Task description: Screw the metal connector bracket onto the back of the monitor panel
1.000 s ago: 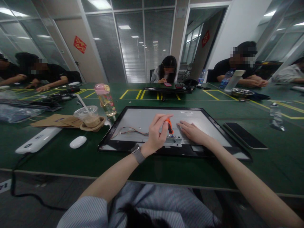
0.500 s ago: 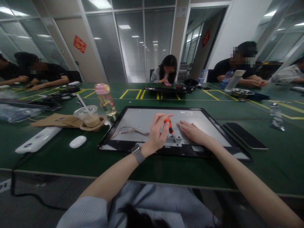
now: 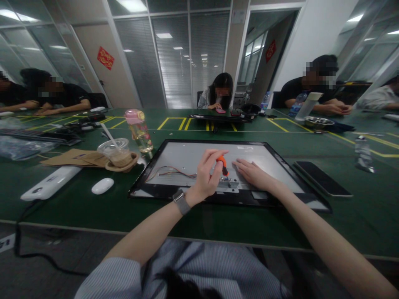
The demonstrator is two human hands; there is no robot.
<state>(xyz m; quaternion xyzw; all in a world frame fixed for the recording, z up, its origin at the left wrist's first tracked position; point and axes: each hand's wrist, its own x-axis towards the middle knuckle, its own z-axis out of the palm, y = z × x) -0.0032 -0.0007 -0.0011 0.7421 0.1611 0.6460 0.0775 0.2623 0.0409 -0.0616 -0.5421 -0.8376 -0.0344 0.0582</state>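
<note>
A flat display panel [image 3: 187, 155] in a black frame lies face down on the green table. My left hand [image 3: 204, 176], with a watch on its wrist, is closed around an orange-handled screwdriver [image 3: 222, 164] held upright over a small metal bracket [image 3: 229, 182] near the panel's front edge. My right hand [image 3: 254, 174] rests flat on the panel's metal back beside the bracket, fingers stretched out. A bundle of coloured wires [image 3: 170, 171] runs across the panel's left part.
Left of the panel: a white mouse [image 3: 102, 185], a white power strip [image 3: 50, 182], an iced drink cup [image 3: 114, 151] on brown paper, a pink-lidded bottle [image 3: 139, 131]. A black phone [image 3: 322, 177] lies at right. Other people sit along the table's far side.
The screwdriver's handle has shifted slightly in my left fingers. My right hand has stayed flat on the panel.
</note>
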